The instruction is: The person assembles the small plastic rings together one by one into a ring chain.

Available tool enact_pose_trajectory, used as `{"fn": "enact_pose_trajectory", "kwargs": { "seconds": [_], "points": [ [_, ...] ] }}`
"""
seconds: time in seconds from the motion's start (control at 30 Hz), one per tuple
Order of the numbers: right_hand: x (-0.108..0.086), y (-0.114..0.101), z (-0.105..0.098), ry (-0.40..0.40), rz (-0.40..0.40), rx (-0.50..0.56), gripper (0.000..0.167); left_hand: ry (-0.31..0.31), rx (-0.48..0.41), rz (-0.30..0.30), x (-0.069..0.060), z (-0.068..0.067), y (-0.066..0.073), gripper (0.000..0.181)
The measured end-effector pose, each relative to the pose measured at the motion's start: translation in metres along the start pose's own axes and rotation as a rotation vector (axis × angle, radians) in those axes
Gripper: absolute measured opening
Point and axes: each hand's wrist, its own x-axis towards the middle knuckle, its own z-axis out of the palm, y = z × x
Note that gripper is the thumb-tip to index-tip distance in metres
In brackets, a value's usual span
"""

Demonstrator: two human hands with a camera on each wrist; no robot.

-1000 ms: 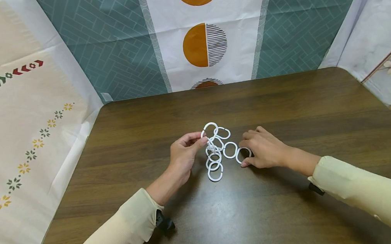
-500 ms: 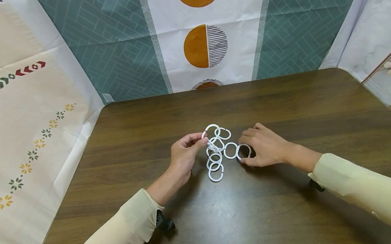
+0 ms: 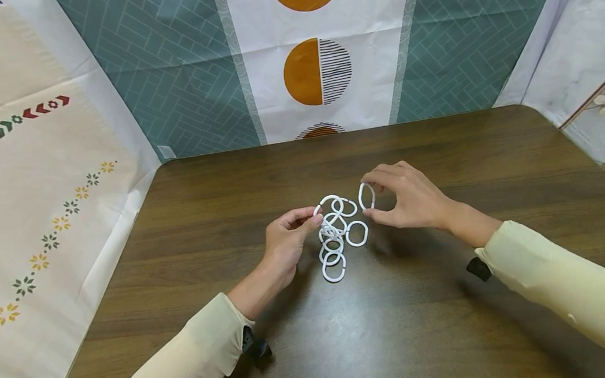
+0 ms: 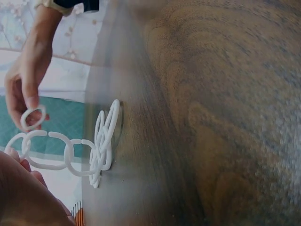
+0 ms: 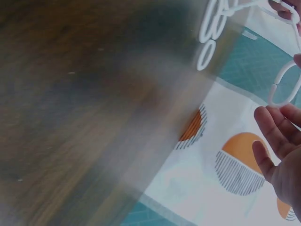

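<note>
Single ring (image 3: 360,198) has risen off the surface (image 3: 247,179) in the right hand (image 3: 406,197) since the earlier frame.
Head: right hand pinches it near the chain (image 3: 330,233), well in from the surface's far edge; left hand (image 3: 284,243) pinches the chain. Most rings appear joined; held one and spare ring (image 3: 358,245) remain unlinked. Left wrist: chain climbs from surface to left hand. Right wrist: spare ring lies just beside the chain.
</note>
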Motion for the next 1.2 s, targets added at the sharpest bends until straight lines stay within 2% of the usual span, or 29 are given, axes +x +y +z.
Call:
{"fn": "enact_pose_trajectory", "kwargs": {
  "seconds": [0.37,0.57,0.83,1.2],
  "points": [
    [0.014,-0.006,-0.002,0.074,-0.019,0.071,0.044,-0.018,0.009,0.001,0.0,0.001,-0.003,0.025],
    [0.027,-0.02,-0.003,0.086,-0.03,0.147,0.046,-0.026,0.016,-0.012,-0.001,0.002,-0.002,0.024],
    [0.044,-0.04,0.008,0.037,-0.1,0.237,0.045,-0.041,0.032,-0.027,-0.001,0.002,-0.003,0.021],
    [0.044,-0.044,0.021,-0.035,-0.121,0.243,0.041,-0.035,0.029,-0.022,-0.002,0.002,-0.005,0.019]
  ]
}}
